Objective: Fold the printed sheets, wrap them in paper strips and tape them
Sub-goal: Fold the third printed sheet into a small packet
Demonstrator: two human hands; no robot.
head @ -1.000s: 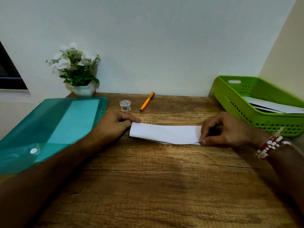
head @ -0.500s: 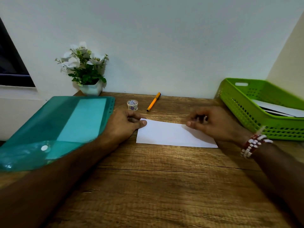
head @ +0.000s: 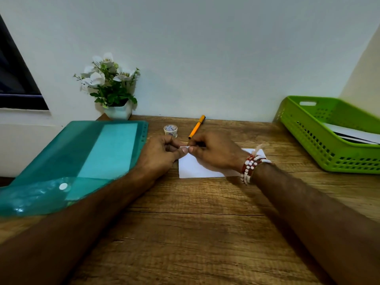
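Items as I see them on the head feed:

1. Left hand (head: 161,154): fingers curled, thumb and forefinger pinching a white sliver of paper at their tips.
2. Right hand (head: 214,154): fingers curled likewise, pinching the same sliver, tips nearly touching the left hand's. A bead bracelet (head: 251,164) sits on the wrist.
3. Sheet (head: 195,169): white, folded, flat on the table (head: 185,223) directly beneath the right fingers and palm. The sliver looks to me like its raised far-left corner (the hands cover the join, so I cannot confirm this). The right hand and wrist hide most of the sheet; no print is readable.
4. Tape roll (head: 170,130): just beyond the left fingertips, not touched.
5. Pen (head: 197,126): orange, just beyond the right fingertips, its near end right beside the knuckles.
6. Folder (head: 78,161): teal, translucent, left of the left hand, its near part hidden by the forearm.
7. Basket (head: 304,130): green, well right of the right fingers, cut off by the frame edge, with papers (head: 353,134) partly showing inside.
8. Plant (head: 112,87): far left, against the wall.
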